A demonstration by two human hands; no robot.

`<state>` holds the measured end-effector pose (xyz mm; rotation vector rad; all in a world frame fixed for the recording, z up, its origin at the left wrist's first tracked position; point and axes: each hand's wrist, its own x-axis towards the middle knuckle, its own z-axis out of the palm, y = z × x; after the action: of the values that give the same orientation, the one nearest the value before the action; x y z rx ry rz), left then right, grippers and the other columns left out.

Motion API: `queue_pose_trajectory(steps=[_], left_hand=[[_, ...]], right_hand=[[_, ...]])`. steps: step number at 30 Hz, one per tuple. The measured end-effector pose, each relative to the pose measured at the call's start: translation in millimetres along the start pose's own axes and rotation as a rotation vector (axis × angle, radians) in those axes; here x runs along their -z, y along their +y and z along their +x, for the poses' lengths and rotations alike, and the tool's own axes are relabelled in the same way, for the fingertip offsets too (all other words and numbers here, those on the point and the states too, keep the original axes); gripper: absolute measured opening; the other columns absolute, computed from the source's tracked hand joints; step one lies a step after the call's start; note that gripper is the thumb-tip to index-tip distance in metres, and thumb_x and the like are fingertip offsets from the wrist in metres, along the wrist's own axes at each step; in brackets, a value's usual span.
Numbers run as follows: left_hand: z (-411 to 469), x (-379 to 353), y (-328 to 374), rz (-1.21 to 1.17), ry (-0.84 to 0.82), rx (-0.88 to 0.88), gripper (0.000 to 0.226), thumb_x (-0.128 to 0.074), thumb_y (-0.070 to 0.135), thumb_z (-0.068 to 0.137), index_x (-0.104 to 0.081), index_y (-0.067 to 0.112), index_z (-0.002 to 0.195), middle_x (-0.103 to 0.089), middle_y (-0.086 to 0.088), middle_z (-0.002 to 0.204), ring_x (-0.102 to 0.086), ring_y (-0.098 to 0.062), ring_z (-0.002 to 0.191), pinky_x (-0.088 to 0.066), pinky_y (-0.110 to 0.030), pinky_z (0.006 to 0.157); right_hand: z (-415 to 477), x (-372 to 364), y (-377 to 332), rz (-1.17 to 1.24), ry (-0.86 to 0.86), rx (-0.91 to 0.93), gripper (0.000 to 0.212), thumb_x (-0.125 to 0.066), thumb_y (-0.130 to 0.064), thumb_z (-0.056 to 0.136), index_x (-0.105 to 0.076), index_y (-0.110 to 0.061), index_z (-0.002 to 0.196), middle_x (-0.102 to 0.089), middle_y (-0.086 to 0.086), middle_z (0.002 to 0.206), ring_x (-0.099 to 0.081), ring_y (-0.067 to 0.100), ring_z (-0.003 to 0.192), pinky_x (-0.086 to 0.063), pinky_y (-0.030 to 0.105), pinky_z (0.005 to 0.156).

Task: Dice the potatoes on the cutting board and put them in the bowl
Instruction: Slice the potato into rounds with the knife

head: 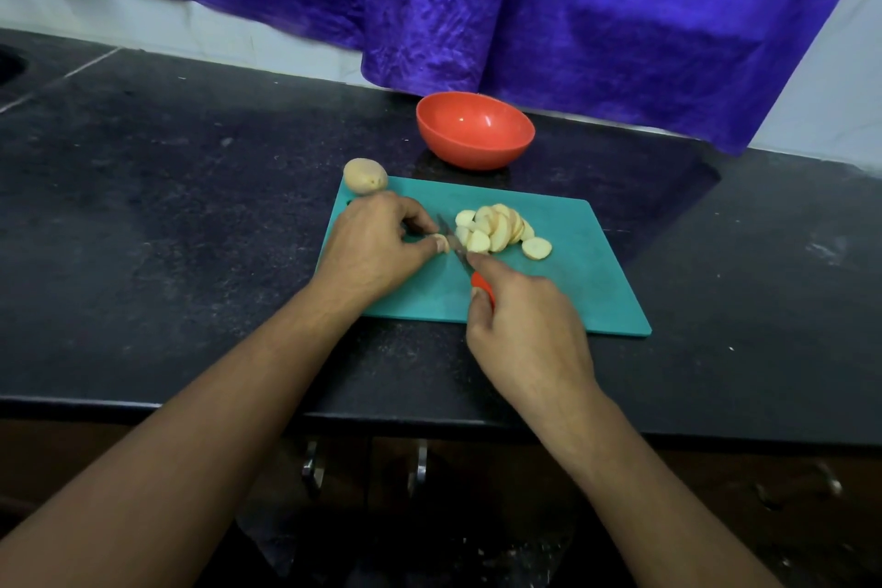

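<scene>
Knife [481, 286] in right grip [522, 325] | left grip [377, 246] pinches potato end [442, 244] (slices [496, 229] beside) | whole potato [365, 176] at board [572, 286] corner

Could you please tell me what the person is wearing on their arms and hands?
Nothing that shows: the left hand and right hand are ungloved, with no ring, watch or bracelet visible, and both forearms are bare to the frame's edge.

One head-worn view looks forward and down, seemingly close, over the counter [200, 205].
</scene>
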<state>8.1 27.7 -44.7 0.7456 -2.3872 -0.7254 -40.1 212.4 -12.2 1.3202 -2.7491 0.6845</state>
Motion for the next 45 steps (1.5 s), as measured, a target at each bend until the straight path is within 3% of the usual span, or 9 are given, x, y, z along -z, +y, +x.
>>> queue_pose_trajectory(steps=[5,11,16,31,34,36,42,45], left_hand=[[-1,0,-1,-0.073,-0.017,0.019,0.014,-0.085,0.041,0.079,-0.075,0.032,0.082,-0.07,0.02,0.077,-0.062,0.003,0.071,-0.041,-0.016,0.065],[-3,2,3,-0.075,-0.022,0.026,0.009,-0.084,0.028,0.082,-0.077,0.029,0.086,-0.069,0.019,0.072,-0.063,0.007,0.069,-0.05,-0.015,0.071],[-7,1,8,-0.014,0.024,0.033,0.009,-0.083,0.032,0.082,-0.075,0.029,0.082,-0.068,0.018,0.071,-0.064,0.004,0.07,-0.051,-0.017,0.072],[-6,3,12,0.046,0.04,0.028,0.009,-0.079,0.031,0.084,-0.075,0.027,0.077,-0.068,0.017,0.069,-0.065,-0.003,0.069,-0.057,-0.031,0.074],[-6,2,12,0.06,0.043,0.019,0.01,-0.078,0.031,0.084,-0.075,0.026,0.076,-0.068,0.016,0.069,-0.065,-0.004,0.069,-0.056,-0.03,0.072],[-6,3,13,0.062,0.043,0.017,0.011,-0.078,0.032,0.084,-0.075,0.026,0.076,-0.068,0.017,0.068,-0.065,-0.004,0.069,-0.055,-0.029,0.071],[-7,3,14,0.047,0.044,0.02,0.013,-0.08,0.035,0.084,-0.076,0.025,0.076,-0.069,0.017,0.069,-0.065,-0.003,0.07,-0.053,-0.026,0.07],[-8,4,15,0.055,0.048,0.021,0.01,-0.078,0.03,0.085,-0.076,0.025,0.076,-0.069,0.018,0.07,-0.064,-0.003,0.071,-0.053,-0.026,0.071]], right_hand=[[0,0,4,0.01,-0.003,-0.006,0.046,-0.047,-0.029,0.103,-0.047,-0.037,0.148,-0.066,-0.008,0.087,-0.061,0.013,0.075,-0.054,0.037,0.068],[0,2,4,0.013,0.027,-0.018,0.047,-0.047,-0.029,0.104,-0.045,-0.04,0.149,-0.046,-0.016,0.076,-0.049,0.007,0.068,-0.039,0.027,0.062],[-1,0,-3,-0.049,0.037,0.008,0.049,-0.046,-0.029,0.103,-0.043,-0.038,0.15,-0.062,-0.009,0.084,-0.058,0.013,0.074,-0.044,0.031,0.063],[-4,-6,-6,-0.074,0.005,0.002,0.05,-0.043,-0.028,0.104,-0.039,-0.032,0.154,-0.06,-0.007,0.087,-0.057,0.014,0.076,-0.043,0.032,0.064],[-4,-5,-7,-0.073,0.001,0.007,0.05,-0.043,-0.028,0.104,-0.039,-0.031,0.153,-0.061,-0.006,0.09,-0.053,0.014,0.076,-0.039,0.031,0.065],[-3,-4,-7,-0.089,-0.001,0.014,0.05,-0.044,-0.026,0.103,-0.041,-0.03,0.153,-0.066,-0.003,0.094,-0.06,0.018,0.081,-0.04,0.032,0.066],[-10,5,-4,-0.117,-0.053,0.039,0.049,-0.046,-0.024,0.102,-0.044,-0.028,0.151,-0.067,-0.002,0.096,-0.065,0.02,0.087,-0.055,0.037,0.073],[-9,11,-2,-0.097,-0.001,0.026,0.048,-0.046,-0.025,0.102,-0.046,-0.032,0.149,-0.064,-0.005,0.091,-0.06,0.016,0.08,-0.048,0.033,0.066]])
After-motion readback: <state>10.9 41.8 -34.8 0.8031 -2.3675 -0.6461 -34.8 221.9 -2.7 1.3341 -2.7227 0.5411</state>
